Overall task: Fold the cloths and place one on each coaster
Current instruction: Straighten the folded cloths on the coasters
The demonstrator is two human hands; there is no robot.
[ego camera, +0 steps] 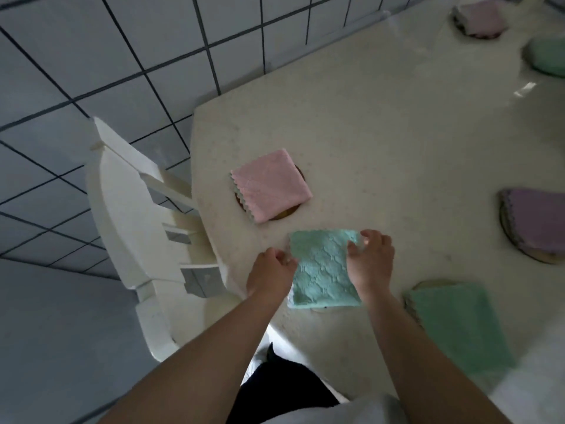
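1. Both forearms are bare from wrist to past the elbow; no watch, strap or bracelet shows on either wrist.
2. The left hand carries no ring or glove that can be made out.
3. The right hand is likewise bare, its fingers short and rounded; nail detail is too blurred to tell.
4. A light grey garment shows at the bottom edge of the view, plain, with no visible print; it appears to be the lower hem or front of a top.
5. Dark, near-black clothing covers the lower body below it, plain and without markings.
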